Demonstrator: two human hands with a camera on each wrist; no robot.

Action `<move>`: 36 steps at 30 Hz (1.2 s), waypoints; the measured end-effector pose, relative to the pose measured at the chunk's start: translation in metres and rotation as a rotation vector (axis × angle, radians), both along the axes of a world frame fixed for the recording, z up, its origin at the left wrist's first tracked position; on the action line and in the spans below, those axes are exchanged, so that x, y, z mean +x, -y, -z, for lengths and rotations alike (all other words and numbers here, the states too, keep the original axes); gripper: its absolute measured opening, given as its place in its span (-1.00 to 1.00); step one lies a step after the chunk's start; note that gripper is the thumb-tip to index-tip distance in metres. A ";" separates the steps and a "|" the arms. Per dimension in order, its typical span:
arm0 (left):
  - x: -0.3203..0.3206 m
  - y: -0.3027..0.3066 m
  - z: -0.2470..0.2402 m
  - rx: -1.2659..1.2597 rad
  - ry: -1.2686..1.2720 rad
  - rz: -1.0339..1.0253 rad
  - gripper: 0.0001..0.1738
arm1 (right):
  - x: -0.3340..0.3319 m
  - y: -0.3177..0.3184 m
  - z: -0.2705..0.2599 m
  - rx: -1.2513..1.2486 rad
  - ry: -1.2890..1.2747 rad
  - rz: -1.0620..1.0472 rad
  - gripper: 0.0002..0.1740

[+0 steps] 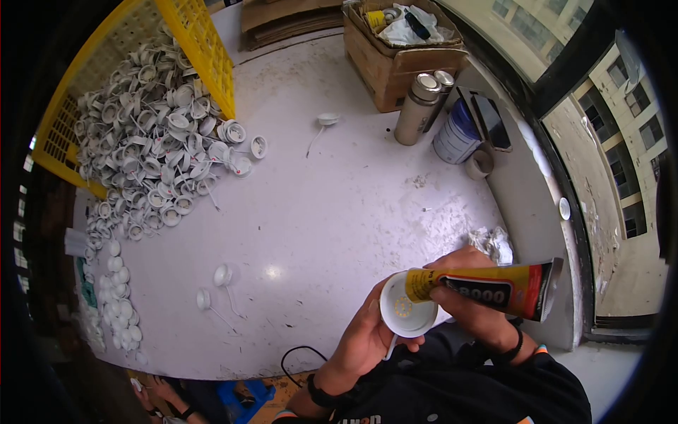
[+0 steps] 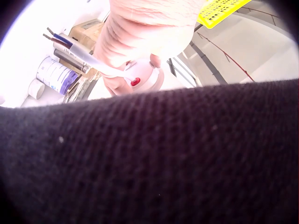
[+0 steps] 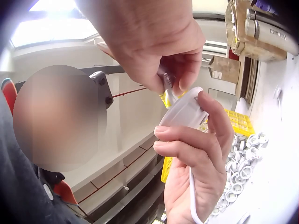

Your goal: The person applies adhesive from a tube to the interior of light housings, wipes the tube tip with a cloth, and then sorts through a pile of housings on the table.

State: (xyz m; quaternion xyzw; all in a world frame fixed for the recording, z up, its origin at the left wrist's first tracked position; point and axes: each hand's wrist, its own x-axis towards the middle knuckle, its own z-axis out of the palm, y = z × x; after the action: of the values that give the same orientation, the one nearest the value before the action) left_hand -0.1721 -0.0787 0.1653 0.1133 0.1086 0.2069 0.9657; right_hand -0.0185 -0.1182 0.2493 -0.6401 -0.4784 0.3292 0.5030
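Observation:
My left hand point(image 1: 364, 339) grips a round white lamp housing point(image 1: 408, 326) whose open side faces up, with small yellow LED dots inside. A white cable hangs from it. My right hand point(image 1: 470, 311) holds a yellow and black glue tube point(image 1: 494, 288), its nozzle end over the housing's rim. In the right wrist view the fingers of my left hand point(image 3: 201, 154) curl round the housing point(image 3: 184, 112), and my right hand point(image 3: 159, 51) pinches the tube close above it. The left wrist view shows the cable's bare wire ends point(image 2: 58, 39) beside my left hand point(image 2: 149, 32).
A yellow crate point(image 1: 212, 56) at the back left spills many white lamp housings point(image 1: 141, 141). White domed caps point(image 1: 120, 304) lie at the left edge. Two cabled pieces point(image 1: 223, 275) lie mid-table. A cardboard box point(image 1: 381, 71), steel flask point(image 1: 418, 113) and blue-white can point(image 1: 455, 134) stand back right.

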 end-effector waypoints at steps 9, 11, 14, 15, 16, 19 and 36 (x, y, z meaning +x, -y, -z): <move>-0.002 -0.003 -0.003 0.013 -0.068 -0.027 -0.37 | 0.008 -0.005 -0.009 -0.017 0.428 -0.089 -0.81; -0.002 -0.003 -0.004 0.024 -0.077 -0.048 -0.36 | 0.009 -0.003 -0.010 0.011 0.530 -0.076 -0.81; -0.003 -0.006 -0.006 0.061 -0.107 -0.063 -0.34 | 0.014 0.000 -0.011 0.081 0.530 -0.084 -0.75; -0.004 -0.006 -0.006 0.078 -0.113 -0.078 -0.34 | 0.018 0.001 -0.011 0.112 0.527 -0.143 -0.73; -0.004 -0.007 -0.006 0.095 -0.119 -0.093 -0.34 | 0.020 0.001 -0.011 0.143 0.523 -0.203 -0.70; -0.004 -0.005 -0.005 0.087 -0.109 -0.139 -0.34 | 0.010 0.007 -0.018 0.084 0.362 -0.098 -0.89; 0.001 -0.005 0.002 0.055 -0.039 -0.112 -0.36 | -0.012 -0.011 0.002 -0.025 -0.215 0.037 -0.83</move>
State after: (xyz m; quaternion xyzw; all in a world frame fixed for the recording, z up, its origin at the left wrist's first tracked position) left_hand -0.1714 -0.0740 0.1638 0.1377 0.1276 0.2612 0.9469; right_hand -0.0306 -0.1069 0.2477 -0.6159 -0.4059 0.3924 0.5494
